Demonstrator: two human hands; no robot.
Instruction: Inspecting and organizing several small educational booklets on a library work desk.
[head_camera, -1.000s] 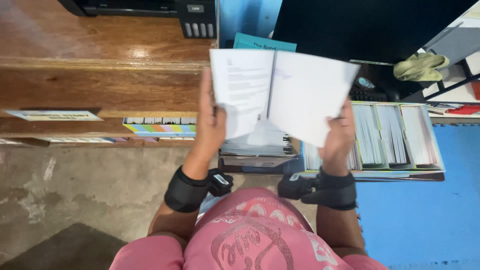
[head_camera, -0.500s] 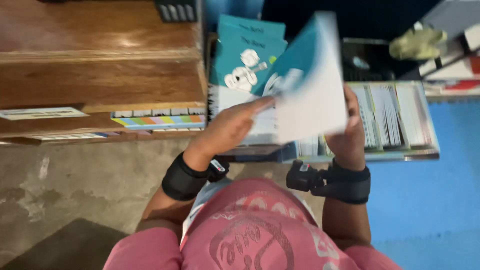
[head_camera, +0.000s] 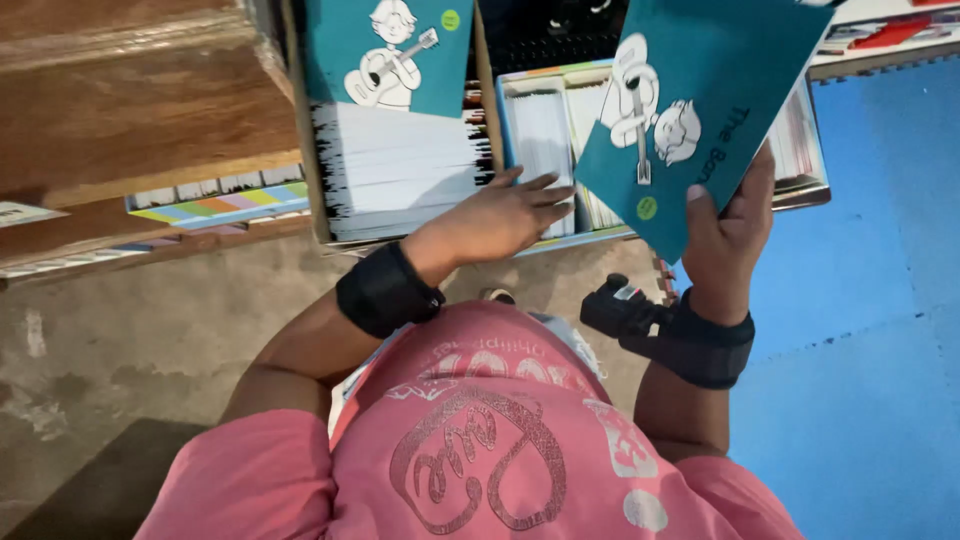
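Right hand (head_camera: 728, 235) grips teal booklet (head_camera: 700, 110) by its lower edge, held tilted above the box of booklets (head_camera: 545, 140), left hand (head_camera: 500, 215) open, fingers spread on that box's front rim; booklet looks thin, light, floppy, best pinched near spine

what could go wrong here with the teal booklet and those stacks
1. The right hand pinches the thin teal booklet with the guitar cartoon only at its lower edge, so it could bend or slip out.
2. The left hand reaches over the blue-rimmed tray of white booklets; a careless push might crumple their edges.
3. The tall white paper stack under a matching teal cover looks uneven and might slide.
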